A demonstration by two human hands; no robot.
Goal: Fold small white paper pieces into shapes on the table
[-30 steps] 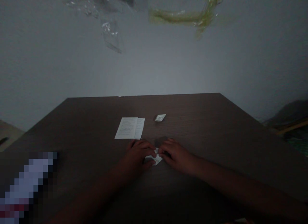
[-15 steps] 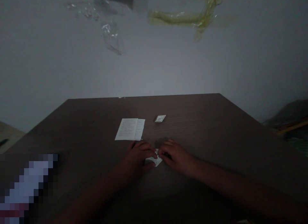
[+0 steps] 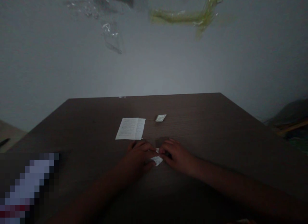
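Observation:
A small folded piece of printed paper (image 3: 157, 160) lies on the table between my hands, partly covered by their fingers. My left hand (image 3: 141, 155) presses on its left side, with fingers and thumb around the edge. From the right, my right hand (image 3: 172, 153) pinches the paper's edge with curled fingers. Beyond my hands, a stack of printed paper sheets (image 3: 128, 128) lies to the left. A small folded paper piece (image 3: 160, 118), shaped like a slanted square, rests farther back.
The brown wooden table (image 3: 192, 111) reaches back to a grey wall (image 3: 163, 63) bearing yellow tape (image 3: 178, 17) and clear tape. At the lower left is a blurred-out, pixelated object (image 3: 31, 182). Dark items (image 3: 291, 116) stand past the table's right edge.
The fingers of my left hand have shifted slightly over the folded paper, covering more of its left side. My right hand keeps nearly the same place.

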